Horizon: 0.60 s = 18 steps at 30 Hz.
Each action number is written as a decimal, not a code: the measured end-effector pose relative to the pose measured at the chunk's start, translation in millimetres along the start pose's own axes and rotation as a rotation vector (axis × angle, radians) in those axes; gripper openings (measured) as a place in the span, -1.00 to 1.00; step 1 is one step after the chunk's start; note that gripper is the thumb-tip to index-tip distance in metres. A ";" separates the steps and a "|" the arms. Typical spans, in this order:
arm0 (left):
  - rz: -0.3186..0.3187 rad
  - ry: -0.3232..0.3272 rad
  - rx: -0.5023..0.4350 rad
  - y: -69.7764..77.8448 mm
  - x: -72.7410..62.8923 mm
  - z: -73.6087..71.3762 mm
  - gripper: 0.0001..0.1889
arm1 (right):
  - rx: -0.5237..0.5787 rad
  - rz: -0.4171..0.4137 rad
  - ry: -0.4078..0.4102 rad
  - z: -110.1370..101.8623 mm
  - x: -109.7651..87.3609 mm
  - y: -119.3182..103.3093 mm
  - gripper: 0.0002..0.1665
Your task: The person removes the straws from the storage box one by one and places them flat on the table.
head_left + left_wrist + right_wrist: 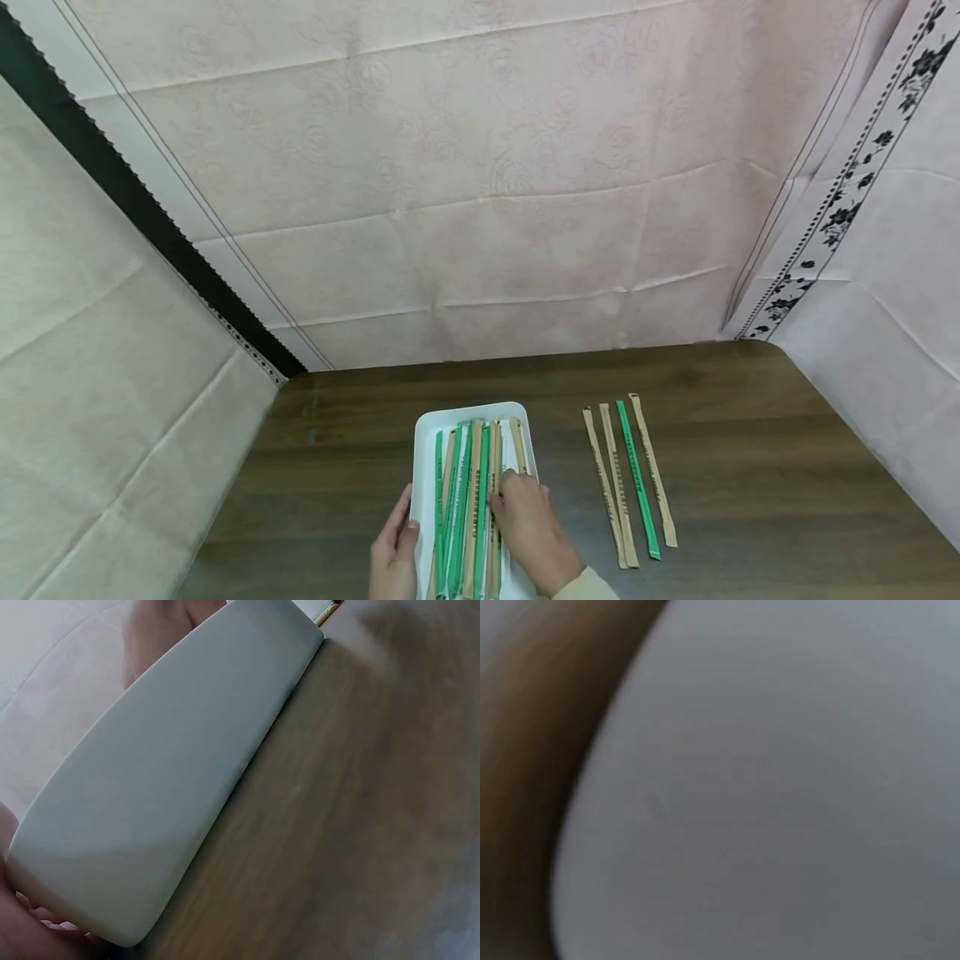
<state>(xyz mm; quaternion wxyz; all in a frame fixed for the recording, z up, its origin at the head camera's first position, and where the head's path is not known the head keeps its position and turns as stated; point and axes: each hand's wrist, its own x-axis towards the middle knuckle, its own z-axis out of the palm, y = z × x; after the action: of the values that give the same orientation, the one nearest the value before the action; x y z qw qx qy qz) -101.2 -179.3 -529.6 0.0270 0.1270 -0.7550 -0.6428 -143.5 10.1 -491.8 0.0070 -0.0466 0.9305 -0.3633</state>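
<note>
Sticks (473, 500), green and tan, lie in white tray (471, 412) on table (322, 517); four more sticks (637, 479) right of it. Left hand (393, 550) half-open against tray's left side. Right hand (529, 518) curled over sticks; whether pinching one, cannot tell.

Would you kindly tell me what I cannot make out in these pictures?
Head view: near end of the white rectangular tray, cut off by the bottom edge.
Head view: lettering on the narrow green and tan sticks, too small to read.
Head view: whether the right hand pinches anything, hidden by itself.
Left wrist view: tray contents, behind its wall.
Right wrist view: what the pale surface is, blurred.
</note>
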 end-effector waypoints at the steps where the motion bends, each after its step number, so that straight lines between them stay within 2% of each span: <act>1: 0.001 -0.002 0.002 0.0 0.0 0.0 -0.46 | 0.003 0.001 0.005 0.7 0.5 0.0 -0.57; 5: 0.000 -0.004 0.006 0.5 0.1 0.2 -0.46 | 0.022 -0.011 -0.002 3.5 2.5 0.5 -0.45; 9: 0.006 -0.006 0.009 0.0 -0.5 1.1 -0.45 | 0.032 -0.032 -0.022 6.2 2.0 -1.2 -0.55; 11: 0.015 -0.009 0.009 -0.5 -1.1 0.6 -0.45 | -0.018 -0.064 0.035 8.0 0.9 -3.5 -0.64; 15: 0.027 -0.006 0.007 -0.6 -1.6 -0.8 -0.45 | -0.180 -0.105 0.236 8.8 -3.2 -9.6 -0.79; 18: 0.030 -0.002 0.005 -0.5 -1.5 -0.2 -0.45 | -0.264 -0.095 0.298 6.9 -5.8 -11.8 -0.88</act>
<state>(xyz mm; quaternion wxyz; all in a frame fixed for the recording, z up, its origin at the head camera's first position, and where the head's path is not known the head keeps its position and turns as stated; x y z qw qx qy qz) -99.6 -179.2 -529.9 0.0355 0.1149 -0.7584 -0.6406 -136.4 -2.6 -489.0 -0.1542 -0.0364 0.9575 -0.2409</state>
